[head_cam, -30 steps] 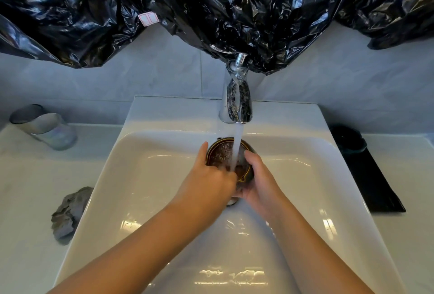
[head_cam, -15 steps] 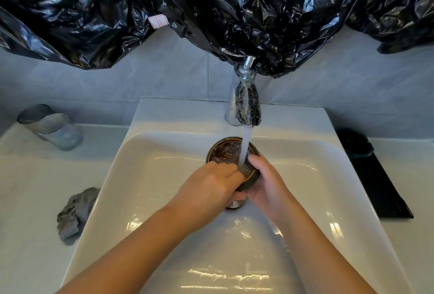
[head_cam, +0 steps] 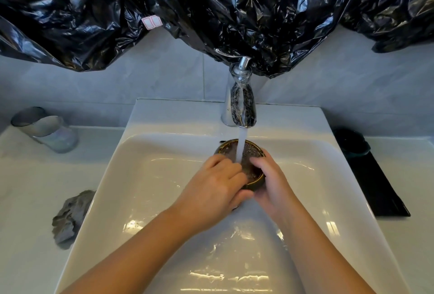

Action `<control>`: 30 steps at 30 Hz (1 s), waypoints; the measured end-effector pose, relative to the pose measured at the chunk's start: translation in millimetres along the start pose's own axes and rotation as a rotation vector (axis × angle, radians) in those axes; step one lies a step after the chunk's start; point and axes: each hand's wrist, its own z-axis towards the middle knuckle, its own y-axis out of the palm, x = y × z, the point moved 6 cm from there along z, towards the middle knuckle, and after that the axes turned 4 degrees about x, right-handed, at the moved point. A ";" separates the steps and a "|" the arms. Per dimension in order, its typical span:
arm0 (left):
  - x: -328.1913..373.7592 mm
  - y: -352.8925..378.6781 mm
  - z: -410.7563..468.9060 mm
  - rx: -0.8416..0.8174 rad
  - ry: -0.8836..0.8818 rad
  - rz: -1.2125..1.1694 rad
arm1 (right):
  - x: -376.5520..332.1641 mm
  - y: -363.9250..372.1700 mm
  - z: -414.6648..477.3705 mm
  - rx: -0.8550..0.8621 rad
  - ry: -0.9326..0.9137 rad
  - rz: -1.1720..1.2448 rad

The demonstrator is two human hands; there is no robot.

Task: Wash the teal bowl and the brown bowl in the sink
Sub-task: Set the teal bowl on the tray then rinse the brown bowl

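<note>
Left hand and right hand both curled round wet brown bowl under tap; slick glaze could slip my grip, chipping against sink.

You have one view only, a wide-angle camera worn on your head, looking forward and down from the near edge of the sink toward the tiled wall behind it. It sits close above the basin. Your forearms come in from the bottom edge, and your left hand and right hand hold the brown bowl near mid-frame, just under the tap. Black plastic sheeting fills the top, and the table on either side bends away toward the frame edges.
</note>
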 end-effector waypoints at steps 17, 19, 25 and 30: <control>-54.3 8.4 6.2 -0.195 -0.792 0.050 | -6.0 10.9 -4.4 0.021 -0.307 -0.536; -48.6 8.9 4.4 -0.052 -0.780 -0.141 | -7.5 7.5 -3.2 0.072 -0.319 -0.520; -34.7 16.8 -8.0 0.161 -0.860 -0.583 | -12.5 -3.5 -5.3 0.217 -0.426 -0.576; -30.1 17.5 -10.9 0.231 -0.849 -0.695 | -22.1 0.9 -13.3 0.215 -0.540 -0.571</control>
